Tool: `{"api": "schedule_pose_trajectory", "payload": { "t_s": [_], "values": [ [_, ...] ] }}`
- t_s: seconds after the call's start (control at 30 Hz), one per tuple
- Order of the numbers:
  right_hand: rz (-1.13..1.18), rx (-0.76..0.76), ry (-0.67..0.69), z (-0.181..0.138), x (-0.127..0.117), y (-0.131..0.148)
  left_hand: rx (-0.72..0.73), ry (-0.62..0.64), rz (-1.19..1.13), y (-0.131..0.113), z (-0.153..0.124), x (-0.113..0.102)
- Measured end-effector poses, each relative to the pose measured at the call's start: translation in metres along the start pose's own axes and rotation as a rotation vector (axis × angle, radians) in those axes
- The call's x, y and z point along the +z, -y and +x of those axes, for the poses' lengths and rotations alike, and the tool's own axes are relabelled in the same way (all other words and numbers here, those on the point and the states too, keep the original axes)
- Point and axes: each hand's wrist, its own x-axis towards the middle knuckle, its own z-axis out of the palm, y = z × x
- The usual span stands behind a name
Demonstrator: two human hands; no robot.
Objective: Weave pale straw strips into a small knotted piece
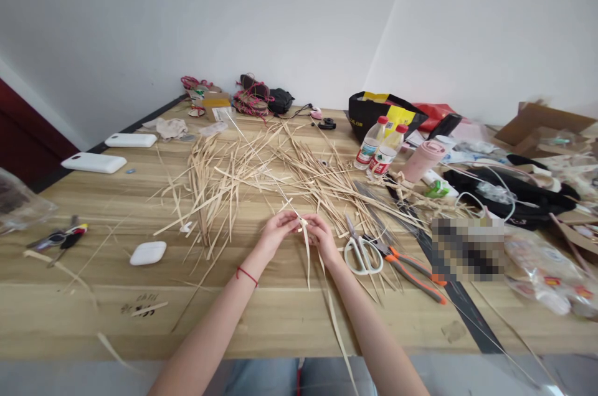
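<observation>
My left hand [279, 226] and my right hand [319, 233] meet above the wooden table [280, 309], both pinched on the same pale straw strips [306, 240]. The strips cross between my fingertips; long ends hang down toward me and one thin end runs up and away. A red string circles my left wrist. Just beyond my hands lies a big loose pile of straw strips [261, 175].
White-handled scissors [362, 253] and orange-handled pliers [411, 268] lie right of my right hand. A white earbud case [147, 253] sits to the left. Two water bottles [380, 150], a pink cup [423, 160], a black-yellow bag [374, 111], white power banks [93, 162] and clutter ring the table.
</observation>
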Motion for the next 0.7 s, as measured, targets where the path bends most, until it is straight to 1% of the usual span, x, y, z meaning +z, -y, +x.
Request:
{"api": "schedule_pose_trajectory", "payload": {
  "t_s": [0.27, 0.47, 0.7],
  "values": [
    [-0.029, -0.01, 0.039, 0.0005, 0.0004, -0.0024, 0.017, 0.009, 0.081, 0.0008, 0.0007, -0.0009],
    [-0.004, -0.009, 0.048, 0.0006, 0.0016, -0.0029, 0.0, 0.044, 0.062, -0.0033, -0.0022, 0.0013],
    [-0.063, -0.008, -0.024, -0.0022, 0.0041, 0.0023, -0.001, 0.037, 0.065, -0.0035, -0.0018, 0.0]
  ]
}}
